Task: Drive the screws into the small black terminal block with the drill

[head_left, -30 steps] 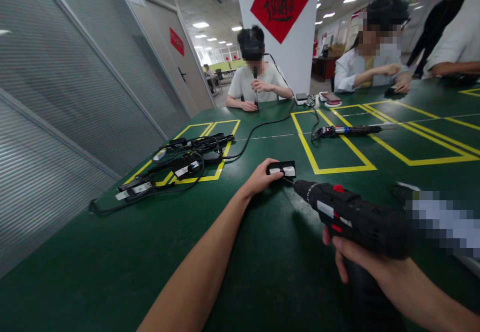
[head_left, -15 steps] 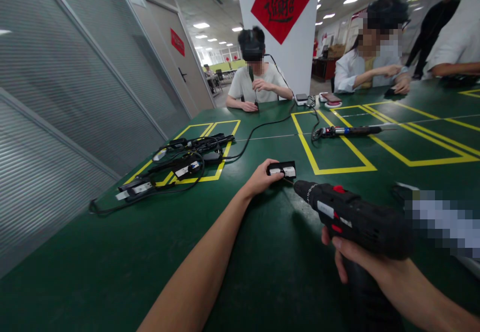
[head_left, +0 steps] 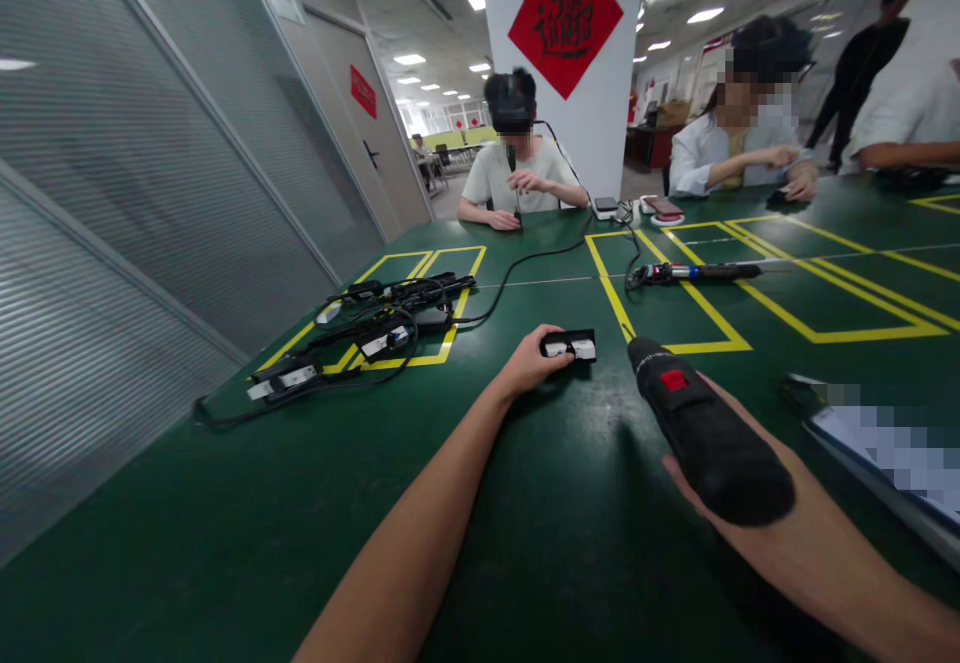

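My left hand reaches out over the green table and pinches the near end of a small black adapter block with white labels, which lies flat. My right hand grips a black cordless screwdriver with a red button. The tool is lifted and its nose points away from me, to the right of the block and clear of it. Most of my right fingers are hidden under the tool.
A heap of black adapters and cables lies in a yellow-taped box at the left. A soldering-iron-like tool lies beyond. A tablet rests at the right. Other people sit at the far edge.
The screwdriver has swung up and to the right, its tip leaving the block. My left hand stays on the block. The view tilted slightly.
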The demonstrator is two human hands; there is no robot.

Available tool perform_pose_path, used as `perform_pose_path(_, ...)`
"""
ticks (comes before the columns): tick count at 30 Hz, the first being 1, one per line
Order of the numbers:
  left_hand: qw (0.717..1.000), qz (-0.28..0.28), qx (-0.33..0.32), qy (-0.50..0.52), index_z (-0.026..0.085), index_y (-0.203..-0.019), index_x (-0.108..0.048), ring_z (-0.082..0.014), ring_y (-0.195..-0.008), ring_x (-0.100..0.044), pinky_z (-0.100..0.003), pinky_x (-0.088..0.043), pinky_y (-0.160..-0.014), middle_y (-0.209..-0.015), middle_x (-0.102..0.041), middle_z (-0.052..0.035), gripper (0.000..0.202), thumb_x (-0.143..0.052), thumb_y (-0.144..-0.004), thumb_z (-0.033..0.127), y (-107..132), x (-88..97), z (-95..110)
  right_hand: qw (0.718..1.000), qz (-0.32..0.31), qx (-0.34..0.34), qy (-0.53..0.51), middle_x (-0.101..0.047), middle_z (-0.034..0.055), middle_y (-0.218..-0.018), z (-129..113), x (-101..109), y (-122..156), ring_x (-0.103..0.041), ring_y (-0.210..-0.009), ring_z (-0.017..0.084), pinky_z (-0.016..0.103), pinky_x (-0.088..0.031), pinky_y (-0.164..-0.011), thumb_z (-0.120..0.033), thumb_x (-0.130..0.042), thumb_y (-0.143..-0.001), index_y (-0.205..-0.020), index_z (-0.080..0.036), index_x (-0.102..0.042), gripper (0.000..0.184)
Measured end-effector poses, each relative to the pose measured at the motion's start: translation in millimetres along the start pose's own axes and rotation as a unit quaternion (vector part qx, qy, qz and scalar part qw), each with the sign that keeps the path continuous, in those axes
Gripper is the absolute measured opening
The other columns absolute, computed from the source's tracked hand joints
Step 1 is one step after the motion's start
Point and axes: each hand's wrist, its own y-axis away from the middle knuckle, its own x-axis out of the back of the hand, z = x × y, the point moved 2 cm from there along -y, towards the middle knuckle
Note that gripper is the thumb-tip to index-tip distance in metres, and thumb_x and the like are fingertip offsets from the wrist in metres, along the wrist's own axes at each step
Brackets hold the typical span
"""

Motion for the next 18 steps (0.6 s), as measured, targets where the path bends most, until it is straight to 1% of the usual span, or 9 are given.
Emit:
perform_pose_path(1,1.000,-0.002,-0.002,-0.001,0.015,-0.111,-0.050,-0.0134,-0.074,-0.057,-0.024,-0.045,-0.064,-0.094,-0.060,-0.0052,0.048,-0.065,-0.069,0.034,0,0.0,0,0.999,-0.028,-0.003,0.022,-0.061,0.0057,-0.119,1,-2,-5,-0.059,-0.105,0.026,0.038,-0.051,-0.082,-0.027,-0.060,-0.073,-0.138,-0.030,-0.026,0.074)
perform_pose_path(2,1.000,-0.003,-0.003,-0.002,0.015,-0.111,-0.050,-0.0135,-0.074,-0.057,-0.024,-0.045,-0.064,-0.094,-0.060,-0.0052,0.048,-0.064,-0.070,0.034,0,0.1,0,0.998,-0.049,-0.007,0.046,-0.061,0.0065,-0.118,3,-4,-9,-0.060,-0.103,0.026,0.038,-0.052,-0.080,-0.026,-0.058,-0.074,-0.141,-0.030,-0.020,0.077)
perform_pose_path(3,1.000,-0.002,-0.003,-0.004,0.015,-0.111,-0.050,-0.0136,-0.074,-0.057,-0.024,-0.045,-0.064,-0.093,-0.060,-0.0052,0.048,-0.064,-0.070,0.034,0,0.3,0,0.995,-0.069,-0.010,0.067,-0.063,0.0073,-0.115,5,-7,-13,-0.062,-0.099,0.026,0.038,-0.052,-0.078,-0.026,-0.056,-0.075,-0.141,-0.029,-0.018,0.077)
perform_pose_path(4,1.000,-0.001,-0.004,-0.008,0.015,-0.111,-0.050,-0.0137,-0.075,-0.057,-0.025,-0.046,-0.065,-0.094,-0.060,-0.0053,0.048,-0.064,-0.070,0.034,-1,0.6,0,0.992,-0.088,-0.006,0.086,-0.064,0.0082,-0.113,7,-10,-16,-0.064,-0.096,0.027,0.038,-0.052,-0.076,-0.026,-0.056,-0.075,-0.141,-0.028,-0.019,0.076)
perform_pose_path(7,1.000,0.007,-0.009,-0.021,0.015,-0.111,-0.051,-0.0143,-0.077,-0.057,-0.026,-0.046,-0.068,-0.095,-0.060,-0.0054,0.048,-0.065,-0.069,0.034,0,1.4,1,0.983,-0.105,0.001,0.152,-0.062,0.0111,-0.114,15,-20,-24,-0.064,-0.094,0.030,0.039,-0.051,-0.072,-0.029,-0.058,-0.073,-0.141,-0.027,-0.021,0.078)
perform_pose_path(11,1.000,0.010,-0.012,-0.024,0.016,-0.111,-0.051,-0.0144,-0.078,-0.057,-0.026,-0.046,-0.070,-0.095,-0.060,-0.0050,0.047,-0.064,-0.070,0.034,1,1.4,1,0.962,-0.130,-0.016,0.241,-0.059,0.0153,-0.110,28,-35,-26,-0.065,-0.084,0.032,0.042,-0.050,-0.068,-0.034,-0.062,-0.069,-0.143,-0.023,-0.014,0.089)
perform_pose_path(14,0.999,0.019,-0.010,-0.027,0.016,-0.111,-0.052,-0.0146,-0.078,-0.057,-0.027,-0.046,-0.070,-0.094,-0.060,-0.0044,0.047,-0.064,-0.069,0.034,1,1.3,1,0.951,-0.136,-0.007,0.276,-0.056,0.0166,-0.113,36,-44,-23,-0.064,-0.085,0.034,0.043,-0.050,-0.068,-0.035,-0.063,-0.068,-0.144,-0.020,-0.013,0.092)
perform_pose_path(16,0.999,0.025,-0.008,-0.029,0.016,-0.110,-0.052,-0.0147,-0.078,-0.057,-0.027,-0.046,-0.071,-0.093,-0.060,-0.0039,0.047,-0.064,-0.069,0.034,1,1.4,1,0.949,-0.135,0.005,0.285,-0.055,0.0175,-0.114,32,-46,-22,-0.063,-0.087,0.035,0.045,-0.051,-0.068,-0.033,-0.062,-0.069,-0.144,-0.018,-0.013,0.090)
perform_pose_path(18,0.999,0.026,-0.010,-0.027,0.016,-0.110,-0.052,-0.0147,-0.078,-0.057,-0.027,-0.046,-0.070,-0.093,-0.060,-0.0037,0.046,-0.064,-0.069,0.034,1,1.5,1,0.947,-0.142,0.014,0.287,-0.056,0.0187,-0.112,16,-41,-22,-0.062,-0.090,0.036,0.047,-0.051,-0.069,-0.033,-0.061,-0.071,-0.143,-0.015,-0.018,0.086)
